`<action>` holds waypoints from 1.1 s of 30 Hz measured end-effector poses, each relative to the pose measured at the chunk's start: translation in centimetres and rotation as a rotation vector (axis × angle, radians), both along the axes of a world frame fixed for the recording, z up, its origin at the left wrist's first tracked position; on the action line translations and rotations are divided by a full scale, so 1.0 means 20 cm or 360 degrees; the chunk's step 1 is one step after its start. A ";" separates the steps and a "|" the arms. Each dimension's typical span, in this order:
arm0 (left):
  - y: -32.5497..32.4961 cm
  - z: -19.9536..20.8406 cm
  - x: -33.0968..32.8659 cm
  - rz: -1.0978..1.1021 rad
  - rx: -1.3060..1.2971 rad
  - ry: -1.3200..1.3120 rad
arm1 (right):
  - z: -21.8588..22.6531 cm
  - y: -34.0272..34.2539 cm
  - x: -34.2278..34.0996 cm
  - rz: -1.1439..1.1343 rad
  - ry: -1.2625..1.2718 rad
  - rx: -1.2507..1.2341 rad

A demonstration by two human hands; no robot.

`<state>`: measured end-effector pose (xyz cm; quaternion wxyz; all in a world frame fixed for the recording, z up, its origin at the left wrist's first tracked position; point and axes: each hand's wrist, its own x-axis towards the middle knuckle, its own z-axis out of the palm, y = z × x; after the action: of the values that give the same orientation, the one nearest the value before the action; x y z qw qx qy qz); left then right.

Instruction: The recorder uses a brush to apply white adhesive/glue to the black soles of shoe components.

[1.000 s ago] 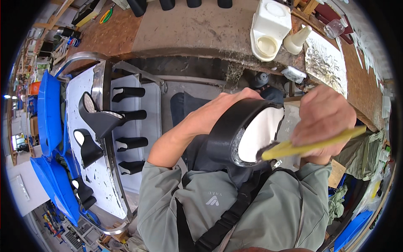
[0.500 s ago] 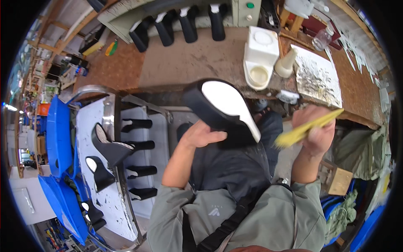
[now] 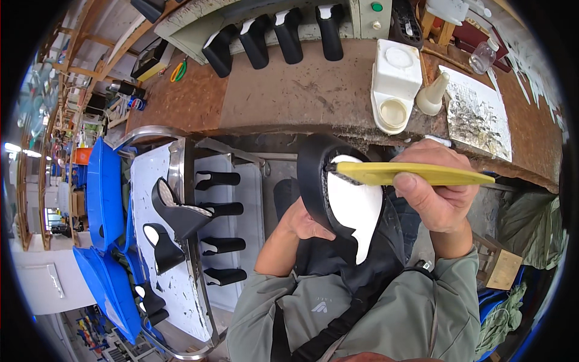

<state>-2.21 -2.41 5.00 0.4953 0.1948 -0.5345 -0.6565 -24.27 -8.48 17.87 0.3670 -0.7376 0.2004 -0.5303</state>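
Observation:
A black shoe piece (image 3: 313, 163) with a white, sole-shaped face is in front of my body, face up. My left hand (image 3: 307, 222) is closed around its lower side; some of the fingers are hidden behind it. A flat, yellow-handled brush (image 3: 374, 173) is pinched between the thumb and fingers of my right hand (image 3: 437, 181). Its dark tip touches the far edge of the white face, where a dark, wet-looking band runs along the rim.
Several black shoe pieces (image 3: 288, 36) stand at the bench's back. A white pot with a round cup (image 3: 392, 114), a cream cone-shaped bottle (image 3: 433, 93) and a smeared sheet (image 3: 482, 120) are at right. At left, a metal-framed rack (image 3: 175, 289) carries more pieces beside blue bins (image 3: 102, 193).
My right hand has brought the brush leftward onto the shoe piece. The piece has been turned so its white face shows more fully. The whole view has shifted slightly.

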 end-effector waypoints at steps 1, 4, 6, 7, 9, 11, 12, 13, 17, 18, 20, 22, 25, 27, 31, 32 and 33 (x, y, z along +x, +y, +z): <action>0.00 0.01 -0.01 -0.0011 -0.0029 -0.0002 | 0.00 0.00 0.00 -0.0007 0.0008 -0.0024; -0.01 0.03 -0.03 -0.0050 -0.0112 -0.0005 | 0.01 0.00 -0.01 0.0012 0.0013 -0.0068; -0.03 0.04 -0.03 -0.0077 -0.0176 -0.0008 | 0.01 0.00 -0.01 0.0038 0.0007 -0.0095; -0.02 0.03 -0.02 -0.0070 -0.0165 -0.0002 | 0.01 0.00 -0.01 0.0066 0.0003 -0.0158; 0.00 0.01 0.00 -0.0037 -0.0261 -0.0109 | 0.00 0.00 -0.02 0.0094 0.0006 -0.0215; 0.01 0.00 -0.02 -0.0026 -0.0213 -0.0119 | -0.01 -0.01 -0.03 0.0141 -0.0009 -0.0280; 0.02 0.03 -0.03 0.0025 -0.0145 -0.0051 | -0.02 0.00 -0.03 0.0144 -0.0003 -0.0276; 0.02 0.05 -0.05 0.0076 -0.0077 0.0017 | -0.03 0.00 -0.04 0.0148 0.0003 -0.0319; 0.02 0.03 -0.05 0.0089 -0.0168 0.0021 | -0.03 0.02 -0.05 0.0176 0.0019 -0.0405; 0.03 0.02 -0.06 0.0143 -0.0170 0.0025 | -0.03 0.02 -0.05 0.0180 0.0021 -0.0401; 0.05 0.02 -0.07 0.0248 -0.0175 0.0032 | -0.03 0.03 -0.06 0.0254 0.0031 -0.0435; 0.05 0.01 -0.08 0.0343 -0.0185 0.0037 | -0.08 0.03 -0.11 0.0308 0.0038 -0.0428; 0.05 0.02 -0.09 0.0464 -0.0201 0.0029 | -0.08 0.04 -0.13 0.0287 -0.0021 -0.0377; 0.03 -0.01 -0.07 0.0313 -0.0192 -0.0148 | -0.07 0.06 -0.08 0.0197 -0.0088 -0.0325; 0.03 -0.01 -0.09 0.0278 0.0240 0.0307 | -0.13 0.14 0.04 0.0009 -0.0323 -0.0791; 0.01 -0.07 -0.06 0.0340 0.0114 0.0007 | -0.13 0.15 0.00 0.0056 -0.0367 -0.0770; -0.01 -0.10 -0.06 0.0384 -0.0006 -0.0279 | -0.14 0.16 -0.04 0.0093 -0.0393 -0.0744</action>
<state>-3.45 -2.52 3.01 0.5224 0.3133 -0.5497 -0.5717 -25.02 -5.22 15.08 0.2235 -0.7376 0.0048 -0.6372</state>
